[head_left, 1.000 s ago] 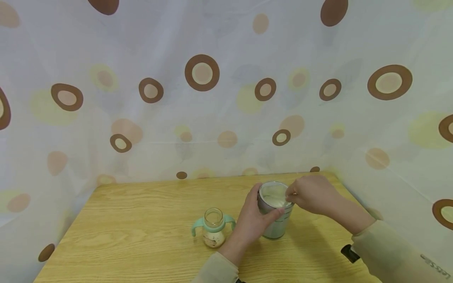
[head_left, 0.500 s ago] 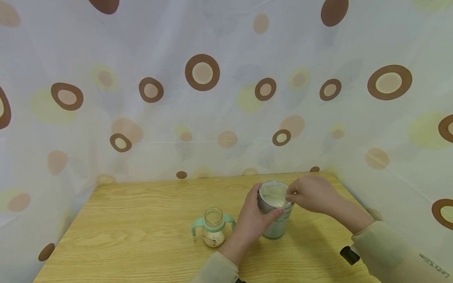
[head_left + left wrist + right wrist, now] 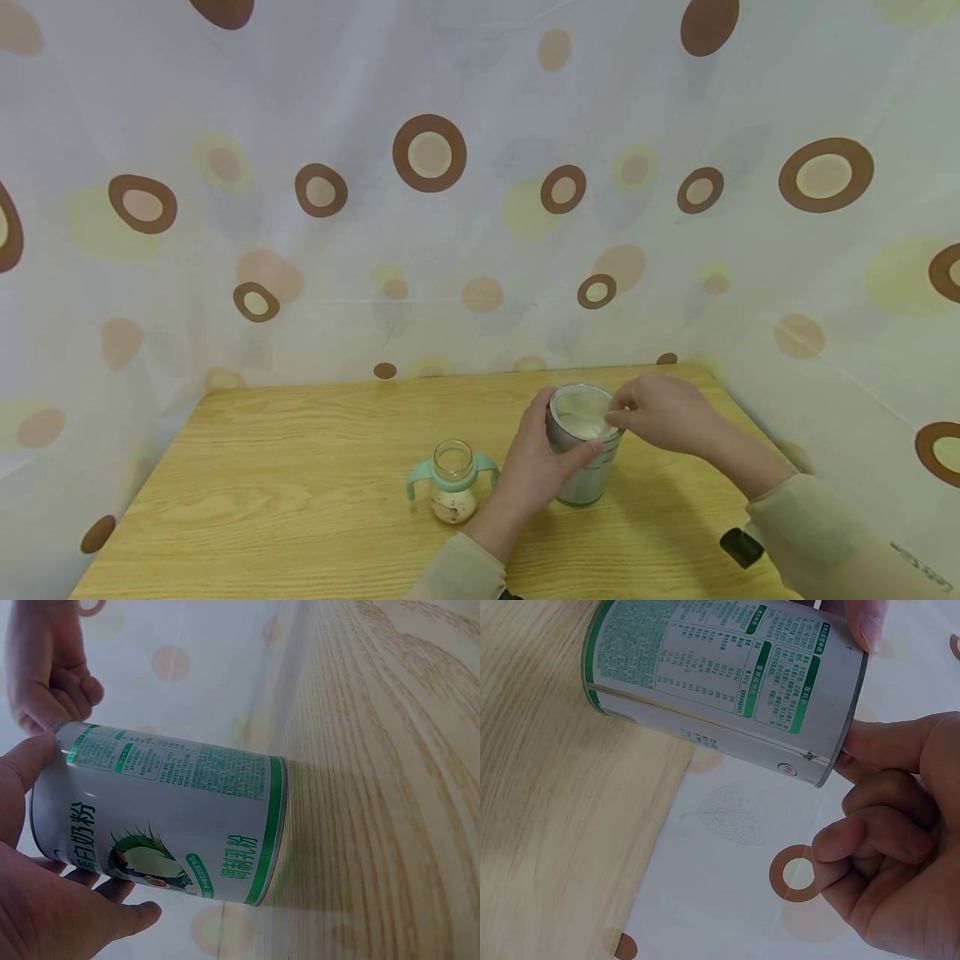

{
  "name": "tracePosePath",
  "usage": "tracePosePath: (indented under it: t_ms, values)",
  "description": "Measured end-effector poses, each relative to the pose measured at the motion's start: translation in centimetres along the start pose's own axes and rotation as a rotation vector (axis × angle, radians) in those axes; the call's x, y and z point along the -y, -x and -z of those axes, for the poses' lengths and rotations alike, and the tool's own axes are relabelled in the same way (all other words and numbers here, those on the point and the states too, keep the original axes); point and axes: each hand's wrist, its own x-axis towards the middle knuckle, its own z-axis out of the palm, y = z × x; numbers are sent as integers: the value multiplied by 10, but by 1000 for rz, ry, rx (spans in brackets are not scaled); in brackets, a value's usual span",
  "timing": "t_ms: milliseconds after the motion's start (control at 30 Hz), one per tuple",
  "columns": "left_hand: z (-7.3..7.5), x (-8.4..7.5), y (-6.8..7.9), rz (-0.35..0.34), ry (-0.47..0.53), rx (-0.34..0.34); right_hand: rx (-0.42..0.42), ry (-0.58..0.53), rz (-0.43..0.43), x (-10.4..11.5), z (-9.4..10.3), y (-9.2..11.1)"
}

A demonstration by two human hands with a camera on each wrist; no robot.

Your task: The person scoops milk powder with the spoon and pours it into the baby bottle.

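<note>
An open milk powder can [image 3: 587, 477], white with green print, stands upright on the table. My left hand [image 3: 536, 471] grips it round the upper side, thumb at the front, as the left wrist view also shows. Over the can's right rim, my right hand [image 3: 663, 412] has curled fingers and pinches a small whitish scoop [image 3: 606, 431], mostly hidden by the fingers and the can wall. Pale powder shows inside the can. Left of my left hand stands a glass baby bottle [image 3: 452, 503], uncapped, with mint-green side handles and pale contents at the bottom.
The wooden table [image 3: 300, 467] has its back edge against a white curtain [image 3: 480, 250] with brown and yellow spots. Curtain also hangs at both sides. A black strap piece [image 3: 741, 548] shows beneath the right sleeve.
</note>
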Motion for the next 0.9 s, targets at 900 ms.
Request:
tracePosePath:
  t_ms: [900]
  values:
    - [0, 1, 2, -20, 27, 15, -209, -240, -229, -11, -17, 23]
